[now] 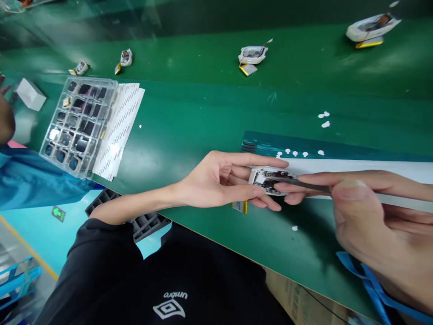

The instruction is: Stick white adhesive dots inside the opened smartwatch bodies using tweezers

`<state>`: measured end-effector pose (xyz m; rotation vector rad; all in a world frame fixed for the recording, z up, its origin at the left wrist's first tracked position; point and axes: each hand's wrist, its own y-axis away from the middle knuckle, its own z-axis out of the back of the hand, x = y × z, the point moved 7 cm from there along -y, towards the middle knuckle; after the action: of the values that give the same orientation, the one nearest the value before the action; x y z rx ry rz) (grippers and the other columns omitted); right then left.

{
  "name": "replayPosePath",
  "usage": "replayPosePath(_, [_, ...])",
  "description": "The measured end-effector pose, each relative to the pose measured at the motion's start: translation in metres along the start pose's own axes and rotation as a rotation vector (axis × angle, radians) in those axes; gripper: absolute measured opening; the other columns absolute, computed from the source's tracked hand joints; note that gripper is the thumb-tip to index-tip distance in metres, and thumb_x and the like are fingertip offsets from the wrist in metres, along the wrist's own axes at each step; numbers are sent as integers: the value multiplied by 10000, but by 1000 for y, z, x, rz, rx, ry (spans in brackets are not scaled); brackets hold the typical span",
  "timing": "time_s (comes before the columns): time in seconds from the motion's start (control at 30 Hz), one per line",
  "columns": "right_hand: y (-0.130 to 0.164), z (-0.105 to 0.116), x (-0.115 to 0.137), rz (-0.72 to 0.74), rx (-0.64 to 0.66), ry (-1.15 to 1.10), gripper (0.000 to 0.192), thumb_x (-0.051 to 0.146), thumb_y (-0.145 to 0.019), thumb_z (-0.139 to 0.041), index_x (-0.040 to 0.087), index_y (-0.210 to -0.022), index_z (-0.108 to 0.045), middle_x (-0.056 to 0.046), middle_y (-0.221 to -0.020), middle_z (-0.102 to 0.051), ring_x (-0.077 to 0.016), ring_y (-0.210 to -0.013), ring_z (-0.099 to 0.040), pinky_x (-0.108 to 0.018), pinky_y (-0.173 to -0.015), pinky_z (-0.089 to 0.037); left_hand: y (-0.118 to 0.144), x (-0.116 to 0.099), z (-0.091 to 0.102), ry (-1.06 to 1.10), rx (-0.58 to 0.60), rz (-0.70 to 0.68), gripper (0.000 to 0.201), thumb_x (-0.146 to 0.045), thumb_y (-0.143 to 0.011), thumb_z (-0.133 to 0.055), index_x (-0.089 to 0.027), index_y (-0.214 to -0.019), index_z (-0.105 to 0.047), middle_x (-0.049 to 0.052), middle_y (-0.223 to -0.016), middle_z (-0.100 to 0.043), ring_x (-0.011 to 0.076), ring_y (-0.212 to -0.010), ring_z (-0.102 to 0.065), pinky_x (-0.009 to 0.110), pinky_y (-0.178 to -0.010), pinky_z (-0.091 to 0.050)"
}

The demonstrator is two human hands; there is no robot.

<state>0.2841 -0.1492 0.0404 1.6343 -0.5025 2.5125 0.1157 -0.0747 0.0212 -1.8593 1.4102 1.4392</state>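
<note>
My left hand (233, 178) is closed around a small white device housing (260, 178), its open side up so the circuit parts inside show. Below that hand a yellow-edged battery (240, 207) pokes out; how it connects to the housing is hidden. In my right hand (365, 203) is a pair of dark tweezers (313, 184), pinched between thumb and forefinger. The tips of the tweezers reach into the housing, and whether they grip a part cannot be seen. Fingers of my right hand rest close to the housing's right end.
Across the bench stand similar open housings with batteries (253, 55), (372, 29). A clear compartment tray (115, 85) overlaps white printed sheets (130, 106). White round stickers (321, 153) lie by a white strip (345, 166). At left sits a co-worker's blue sleeve (30, 176) near a white box (31, 95).
</note>
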Motion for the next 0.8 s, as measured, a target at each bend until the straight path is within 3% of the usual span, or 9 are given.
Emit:
replayPosePath(0.23, [0, -2, 0, 6, 19, -10, 242, 266, -969, -724, 459, -1081, -818, 22, -934, -831, -202, -665, -766, -314, -510, -618, 0, 2, 1, 20, -11, 8, 463, -67, -958, -677, -121, -1417, -656, 101, -1050, -846, 238, -1047, -836, 342, -977, -710])
replayPosePath(0.4, [1, -2, -1, 38, 49, 3, 259, 252, -979, -712, 452, -1108, -813, 24, -937, -830, -192, -678, -771, -307, -565, -645, 0, 0, 1, -30, -11, -22, 471, -83, -973, -657, -72, -1442, -622, 149, -1084, -842, 259, -1047, -835, 347, -934, -722])
replayPosePath(0.57, [-2, -3, 3, 146, 30, 51, 306, 204, -987, -696, 447, -1137, -805, 42, -944, -829, -167, -647, -762, -289, -577, -655, 1, 1, 2, -15, -43, -6, 462, -189, -1013, -635, -35, -1448, -616, 131, -1035, -842, 252, -1022, -839, 305, -914, -719])
replayPosePath(0.73, [-1, -7, 8, 224, 39, 88, 228, 264, -1015, -679, 416, -1116, -815, 40, -866, -817, -130, -561, -707, -250, -432, -527, 1, 5, 5, -94, -79, -1, 406, -192, -1010, -596, -78, -1392, -674, 87, -957, -836, 224, -951, -849, 271, -859, -723])
replayPosePath(0.8, [2, 0, 5, 204, -35, 140, 154, 328, -1011, -694, 392, -1052, -829, 21, -827, -805, -151, -601, -724, -270, -443, -523, 2, 5, 5, -145, -74, -14, 368, -189, -1005, -589, -104, -1343, -707, 89, -980, -837, 214, -910, -851, 269, -824, -726])
